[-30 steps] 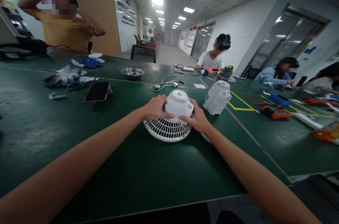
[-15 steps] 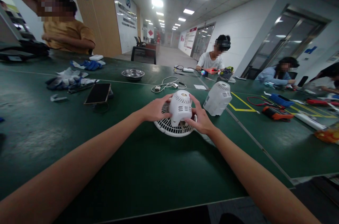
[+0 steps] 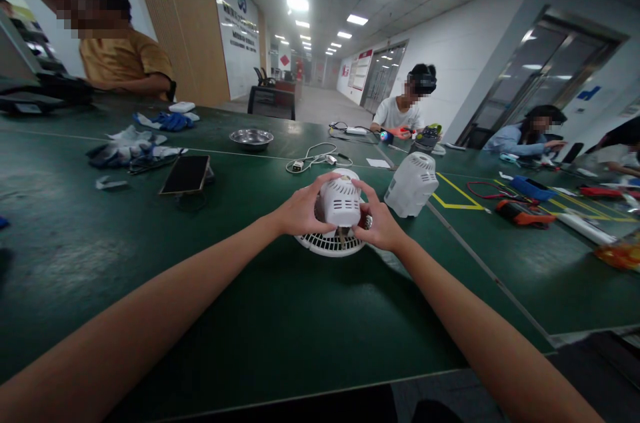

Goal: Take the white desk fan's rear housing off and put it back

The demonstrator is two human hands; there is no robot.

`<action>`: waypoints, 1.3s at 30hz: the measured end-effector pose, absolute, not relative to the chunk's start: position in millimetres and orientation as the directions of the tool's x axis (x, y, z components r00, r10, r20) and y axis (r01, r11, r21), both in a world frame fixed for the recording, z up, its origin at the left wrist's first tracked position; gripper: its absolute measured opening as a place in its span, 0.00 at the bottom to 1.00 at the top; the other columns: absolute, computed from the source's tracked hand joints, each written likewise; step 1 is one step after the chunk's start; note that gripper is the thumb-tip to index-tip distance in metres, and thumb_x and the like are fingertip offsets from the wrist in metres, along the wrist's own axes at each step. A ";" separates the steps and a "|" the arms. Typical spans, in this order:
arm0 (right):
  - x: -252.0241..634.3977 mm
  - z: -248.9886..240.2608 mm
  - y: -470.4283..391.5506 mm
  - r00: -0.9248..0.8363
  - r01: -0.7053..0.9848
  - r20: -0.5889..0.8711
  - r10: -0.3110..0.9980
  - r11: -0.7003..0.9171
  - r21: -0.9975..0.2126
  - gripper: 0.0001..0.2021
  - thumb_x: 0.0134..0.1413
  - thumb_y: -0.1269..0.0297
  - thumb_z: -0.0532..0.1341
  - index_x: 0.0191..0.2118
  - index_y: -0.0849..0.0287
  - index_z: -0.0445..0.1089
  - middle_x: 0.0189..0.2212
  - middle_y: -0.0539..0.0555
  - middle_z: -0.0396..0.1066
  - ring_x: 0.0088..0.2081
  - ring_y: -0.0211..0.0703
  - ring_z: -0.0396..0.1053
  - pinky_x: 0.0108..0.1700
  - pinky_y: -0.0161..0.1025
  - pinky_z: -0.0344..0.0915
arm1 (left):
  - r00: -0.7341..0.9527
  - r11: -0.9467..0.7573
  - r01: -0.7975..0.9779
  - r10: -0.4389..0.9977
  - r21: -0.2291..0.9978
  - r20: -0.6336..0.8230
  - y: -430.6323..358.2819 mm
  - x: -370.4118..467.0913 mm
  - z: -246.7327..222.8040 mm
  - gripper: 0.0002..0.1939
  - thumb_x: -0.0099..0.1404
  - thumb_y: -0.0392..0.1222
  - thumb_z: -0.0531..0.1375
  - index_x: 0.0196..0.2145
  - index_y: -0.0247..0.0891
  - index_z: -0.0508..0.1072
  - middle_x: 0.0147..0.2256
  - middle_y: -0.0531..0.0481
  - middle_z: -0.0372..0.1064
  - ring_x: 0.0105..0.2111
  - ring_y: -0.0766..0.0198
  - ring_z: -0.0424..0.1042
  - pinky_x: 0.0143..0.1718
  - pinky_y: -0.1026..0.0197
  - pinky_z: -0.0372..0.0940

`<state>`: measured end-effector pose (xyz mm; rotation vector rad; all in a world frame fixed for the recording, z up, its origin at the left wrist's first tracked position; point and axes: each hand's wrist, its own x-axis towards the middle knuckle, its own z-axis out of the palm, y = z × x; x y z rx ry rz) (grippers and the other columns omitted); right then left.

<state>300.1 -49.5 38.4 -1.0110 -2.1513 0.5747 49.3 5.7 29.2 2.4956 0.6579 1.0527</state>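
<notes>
Between my two hands is a white vented fan motor cover (image 3: pixel 342 202), over a round white fan grille (image 3: pixel 333 248) that lies on the green table. My left hand (image 3: pixel 301 206) grips the cover's left side, fingers reaching toward its top and thumb low at the front. From the other side my right hand (image 3: pixel 383 222) closes on it, fingertips near the top and thumb at the lower front edge. Below the cover a small brownish metal part (image 3: pixel 343 236) shows. To the right stands a second white vented housing (image 3: pixel 411 184), touched by neither hand.
Behind the grille lies a coiled white cable (image 3: pixel 320 158). A metal bowl (image 3: pixel 251 138), a phone (image 3: pixel 185 175) and gloves (image 3: pixel 125 148) are at the left. Farther right sits an orange-and-black meter (image 3: pixel 523 213). Co-workers sit around the table.
The cover has risen slightly off the grille and tipped, showing more of the metal part under it. My left hand has shifted right, its fingers now farther over the cover.
</notes>
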 end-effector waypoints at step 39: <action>324.6 19.9 -22.8 -0.193 0.597 0.423 0.885 0.448 -0.665 0.48 0.46 0.53 0.71 0.70 0.50 0.48 0.58 0.60 0.68 0.53 0.60 0.71 0.55 0.62 0.69 | 0.256 -0.427 0.567 0.904 0.704 0.343 32.6 27.3 -6.8 0.29 0.74 0.55 0.46 0.61 0.35 0.69 0.56 0.39 0.72 0.54 0.50 0.71 0.57 0.49 0.62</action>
